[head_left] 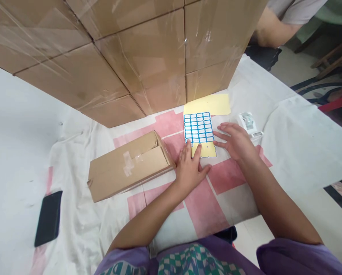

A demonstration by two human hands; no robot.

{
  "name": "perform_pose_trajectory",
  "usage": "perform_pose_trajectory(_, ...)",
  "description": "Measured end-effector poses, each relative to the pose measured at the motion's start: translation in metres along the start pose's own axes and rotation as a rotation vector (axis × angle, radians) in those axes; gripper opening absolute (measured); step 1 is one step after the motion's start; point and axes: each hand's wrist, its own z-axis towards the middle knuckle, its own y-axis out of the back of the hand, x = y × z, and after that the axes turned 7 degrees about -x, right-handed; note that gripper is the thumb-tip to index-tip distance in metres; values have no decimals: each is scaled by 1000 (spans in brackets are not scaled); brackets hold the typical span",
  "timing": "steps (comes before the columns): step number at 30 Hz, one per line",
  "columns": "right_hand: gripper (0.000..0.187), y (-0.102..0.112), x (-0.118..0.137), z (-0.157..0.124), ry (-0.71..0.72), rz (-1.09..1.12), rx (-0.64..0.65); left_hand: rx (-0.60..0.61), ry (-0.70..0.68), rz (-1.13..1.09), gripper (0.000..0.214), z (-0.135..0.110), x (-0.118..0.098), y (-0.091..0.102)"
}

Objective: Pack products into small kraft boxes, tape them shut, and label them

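A sheet of blue-bordered sticker labels [199, 128] lies flat on the cloth, with its lower part bare yellow backing. My left hand [189, 166] rests on that lower edge, fingers spread and fingertips touching the sheet. Along the sheet's right edge, my right hand [235, 141] has its fingers stretched apart, the tips at or close to the border. Behind the labels is a plain yellow sheet [209, 104], partly covered. To the left of my left hand sits a closed, taped cardboard box [128, 166].
Stacked cardboard cartons [156, 57] wrapped in clear film stand at the back. A small white device [249, 122] is right of my right hand. A black phone [48, 218] lies far left on the cloth [82, 221]. Another person's arm [276, 30] shows at upper right.
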Motion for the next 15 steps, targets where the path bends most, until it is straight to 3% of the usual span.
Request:
perform_pose_trajectory(4,23,-1,5,0,-120,53,60,-27,29,-42,85,1,-1,2)
perform_pose_trajectory(7,24,-8,1,-4,-142,30,156,-63,17,-53,75,1,0,3)
perform_pose_trajectory(13,64,-26,-18,-19,-99,170,128,-148,-65,-127,51,-2,7,2)
perform_pose_trajectory(15,63,-28,-19,-22,-79,177,183,-161,-67,-164,51,-3,6,3)
